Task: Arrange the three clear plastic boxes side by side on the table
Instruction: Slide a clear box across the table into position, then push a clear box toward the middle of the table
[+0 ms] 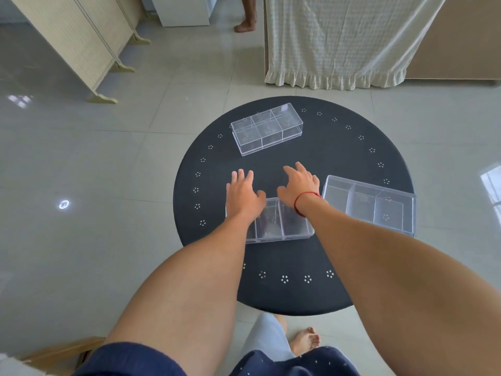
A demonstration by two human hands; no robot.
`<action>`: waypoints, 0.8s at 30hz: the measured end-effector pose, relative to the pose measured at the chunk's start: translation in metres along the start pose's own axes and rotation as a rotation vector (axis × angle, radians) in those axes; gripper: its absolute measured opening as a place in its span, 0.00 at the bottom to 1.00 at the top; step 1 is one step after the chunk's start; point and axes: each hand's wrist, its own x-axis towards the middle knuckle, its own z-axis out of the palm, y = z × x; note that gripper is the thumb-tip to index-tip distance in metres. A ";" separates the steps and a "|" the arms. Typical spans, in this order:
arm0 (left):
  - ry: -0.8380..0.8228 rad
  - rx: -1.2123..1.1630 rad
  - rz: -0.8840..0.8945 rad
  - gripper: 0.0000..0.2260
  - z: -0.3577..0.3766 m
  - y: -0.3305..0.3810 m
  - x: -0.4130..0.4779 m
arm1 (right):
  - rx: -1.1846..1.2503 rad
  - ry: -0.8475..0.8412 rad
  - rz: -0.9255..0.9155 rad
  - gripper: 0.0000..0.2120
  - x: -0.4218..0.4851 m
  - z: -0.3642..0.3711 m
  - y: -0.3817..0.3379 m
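Three clear plastic boxes with dividers lie apart on a round black table [336,147]. One box [267,128] sits at the far side, angled. Another box [370,203] lies at the right edge. The near box [279,223] is in the middle, partly under my wrists. My left hand [242,195] hovers with fingers spread over that box's left end. Over the box's far right corner is my right hand [299,185], with a red thread on the wrist and fingers apart. Neither hand holds anything.
A folding screen [81,47] stands on the tiled floor at the far left. A cloth-draped piece of furniture [344,44] is behind the table. Another person's bare foot [245,25] shows at the top. My own foot [305,340] is under the near table edge.
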 end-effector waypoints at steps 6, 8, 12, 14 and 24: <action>0.022 -0.052 0.004 0.26 -0.015 0.011 0.061 | -0.006 0.000 0.039 0.30 0.056 -0.019 -0.011; 0.014 -0.058 0.003 0.25 -0.015 0.011 0.083 | 0.005 -0.004 0.060 0.30 0.080 -0.023 -0.014; -0.001 -0.043 0.012 0.26 -0.013 0.007 0.127 | 0.056 0.002 0.092 0.29 0.132 -0.030 -0.025; 0.006 -0.029 0.032 0.27 -0.009 0.005 0.150 | 0.087 0.016 0.104 0.28 0.156 -0.032 -0.029; 0.032 -0.222 -0.012 0.19 0.001 0.004 0.199 | 0.179 0.072 0.252 0.29 0.211 -0.037 -0.028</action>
